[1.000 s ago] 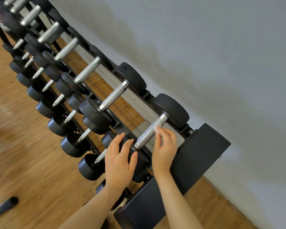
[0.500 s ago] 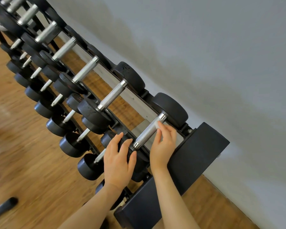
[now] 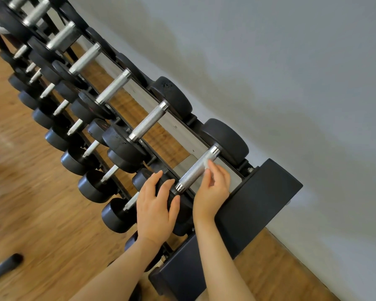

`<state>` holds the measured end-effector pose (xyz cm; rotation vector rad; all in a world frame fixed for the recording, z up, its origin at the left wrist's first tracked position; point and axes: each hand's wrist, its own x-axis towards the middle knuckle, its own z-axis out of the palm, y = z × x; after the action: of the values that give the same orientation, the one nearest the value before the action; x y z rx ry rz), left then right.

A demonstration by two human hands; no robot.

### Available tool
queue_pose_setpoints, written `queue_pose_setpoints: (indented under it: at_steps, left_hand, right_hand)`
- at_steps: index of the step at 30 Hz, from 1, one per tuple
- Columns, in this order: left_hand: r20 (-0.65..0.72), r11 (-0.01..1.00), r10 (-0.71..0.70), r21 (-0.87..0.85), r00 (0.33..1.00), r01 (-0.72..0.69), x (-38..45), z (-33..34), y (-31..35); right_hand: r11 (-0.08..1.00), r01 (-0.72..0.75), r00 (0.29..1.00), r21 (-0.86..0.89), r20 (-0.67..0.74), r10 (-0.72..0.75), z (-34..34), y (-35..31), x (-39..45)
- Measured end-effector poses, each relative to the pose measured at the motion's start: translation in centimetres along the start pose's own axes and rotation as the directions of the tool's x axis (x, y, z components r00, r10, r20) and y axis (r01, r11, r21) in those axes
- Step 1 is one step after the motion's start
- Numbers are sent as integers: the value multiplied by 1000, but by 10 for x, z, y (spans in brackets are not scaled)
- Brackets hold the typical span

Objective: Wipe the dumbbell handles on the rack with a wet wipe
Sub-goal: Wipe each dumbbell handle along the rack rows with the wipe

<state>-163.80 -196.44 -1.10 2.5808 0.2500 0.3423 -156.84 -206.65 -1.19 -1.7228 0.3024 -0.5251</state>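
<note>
A black rack (image 3: 256,205) holds rows of dumbbells with black heads and knurled silver handles. At the rack's near end lies the nearest top-row dumbbell handle (image 3: 194,171). My right hand (image 3: 212,189) pinches a small white wet wipe (image 3: 207,163) and presses it against the upper part of that handle. My left hand (image 3: 155,205) rests flat, fingers spread, on the front black head of the same dumbbell, which it mostly hides.
The neighbouring dumbbell handle (image 3: 148,122) sits up-left, with several more beyond it and smaller dumbbells on lower tiers (image 3: 96,187). A grey wall (image 3: 291,72) runs behind the rack. Wood floor (image 3: 30,213) lies to the left, with a dark bar end (image 3: 7,266) at the bottom left.
My right hand has slid the wipe a short way along the handle near its far end. The left hand has stayed on the front head.
</note>
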Motion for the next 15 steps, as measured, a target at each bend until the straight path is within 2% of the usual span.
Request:
queue_pose_setpoints:
  at_steps: [3,6,9,15]
  left_hand:
    - [4,1000,0,3,1000,0,0,0,0]
    - [10,1000,-1,7,1000,1,0,0,0]
    - [12,1000,-3,19,1000,3,0,0,-1]
    - [21,1000,-3,27,1000,2,0,-1,-1]
  right_hand:
    - [997,-56,998,48,-29,57,0,-4,5]
    - [997,-69,998,45,11,69,-3,-2,-9]
    - [999,-41,995,12,94,39,-10,3,-18]
    - [994,87,989,-64,124,-79,-11,4,5]
